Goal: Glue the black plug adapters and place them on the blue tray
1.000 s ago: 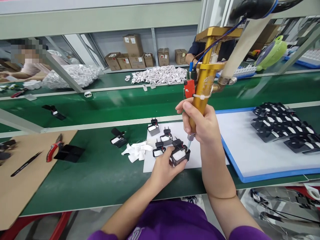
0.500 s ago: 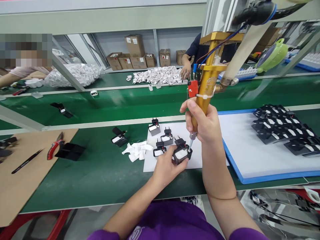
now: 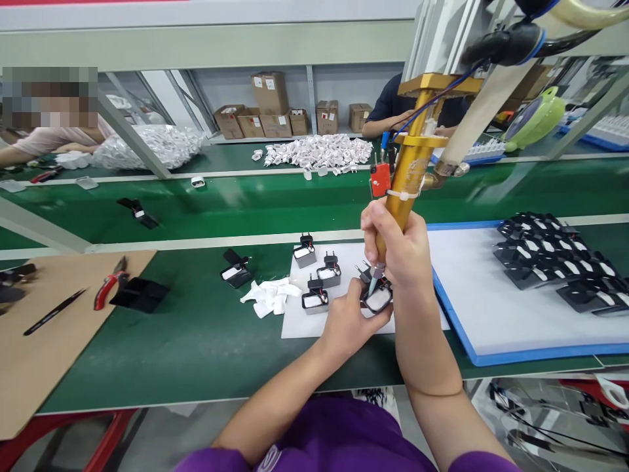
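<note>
Cardboard [image 3: 59, 357]: is lying far L on green bench [image 3: 196, 354]; thin black tool [image 3: 55, 312] & red-handled pliers [image 3: 105, 293] are resting on it; black folded part [image 3: 140, 295] is straddling its R edge
Loose black piece [image 3: 236, 274]: is lying on bench, L of paper; white crumpled bits [image 3: 270, 298] are sitting nearby, reaching the paper's L edge
White paper [image 3: 295, 326]: is carrying three plug units [image 3: 314, 301], prongs up, just L of the held one
L hand [image 3: 348, 321]: is grasping black-cased unit [image 3: 379, 301] by its L & near sides, over paper's R part
R hand [image 3: 407, 254]: is clenching gold dispenser [image 3: 403, 200], tilted; nozzle [image 3: 375, 278] is pointing down at held unit's top; can't tell if touching
Blue-rimmed tray [image 3: 456, 334]: is lying R of R forearm; rows of black units [image 3: 555, 252] are filling its far R part
</note>
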The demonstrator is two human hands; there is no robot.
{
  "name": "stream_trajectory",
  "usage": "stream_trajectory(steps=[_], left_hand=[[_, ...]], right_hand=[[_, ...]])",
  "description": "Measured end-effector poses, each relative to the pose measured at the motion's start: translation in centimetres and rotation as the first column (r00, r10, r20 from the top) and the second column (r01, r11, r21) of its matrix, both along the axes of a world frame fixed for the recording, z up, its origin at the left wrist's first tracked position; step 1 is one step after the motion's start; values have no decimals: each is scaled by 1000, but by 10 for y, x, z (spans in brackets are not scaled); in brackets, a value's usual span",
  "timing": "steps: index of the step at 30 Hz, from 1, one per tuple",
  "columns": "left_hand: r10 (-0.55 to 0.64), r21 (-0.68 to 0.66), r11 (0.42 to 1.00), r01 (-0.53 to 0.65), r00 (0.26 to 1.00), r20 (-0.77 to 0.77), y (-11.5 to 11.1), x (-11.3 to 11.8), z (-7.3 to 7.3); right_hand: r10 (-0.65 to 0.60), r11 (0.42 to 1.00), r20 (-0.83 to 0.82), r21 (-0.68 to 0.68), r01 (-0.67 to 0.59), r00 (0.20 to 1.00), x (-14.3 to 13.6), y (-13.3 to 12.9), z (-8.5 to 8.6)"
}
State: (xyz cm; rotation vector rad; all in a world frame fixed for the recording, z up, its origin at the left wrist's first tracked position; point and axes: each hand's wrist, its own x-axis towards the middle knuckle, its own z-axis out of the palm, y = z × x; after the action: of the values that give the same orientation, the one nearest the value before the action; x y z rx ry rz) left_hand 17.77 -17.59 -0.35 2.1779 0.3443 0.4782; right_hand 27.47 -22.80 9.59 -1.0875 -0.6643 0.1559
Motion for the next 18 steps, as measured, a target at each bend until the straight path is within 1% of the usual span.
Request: stream_trajectory(steps=[7, 10, 12, 14, 16, 17, 18], left_hand=[[-12, -14, 1000, 12, 1000, -6, -2, 1, 0], [-26, 15, 1000, 27, 999, -36, 0, -1, -4], [-50, 124, 991, 56, 997, -54, 5, -8, -7], [-88, 258, 961, 100, 994, -58, 14, -22, -9], [-145, 361, 920, 151, 988, -43, 27, -43, -11], [-182, 412, 894, 177, 983, -27, 35, -54, -12], [-223, 484, 852, 201, 975, -12, 45, -65, -14]], right_hand=[[3, 1000, 2, -24, -3, 1000, -1, 0, 0], [29, 999, -3, 15, -29, 1000, 1, -1, 0], [58, 997, -11, 49, -57, 998, 6, -2, -2], [87, 994, -31, 61, -85, 996, 13, -4, -3], [83, 995, -51, 59, -80, 995, 20, -4, -5], [58, 997, -56, 55, -55, 997, 23, -4, -5], [23, 999, -58, 46, -20, 998, 26, -3, -6]])
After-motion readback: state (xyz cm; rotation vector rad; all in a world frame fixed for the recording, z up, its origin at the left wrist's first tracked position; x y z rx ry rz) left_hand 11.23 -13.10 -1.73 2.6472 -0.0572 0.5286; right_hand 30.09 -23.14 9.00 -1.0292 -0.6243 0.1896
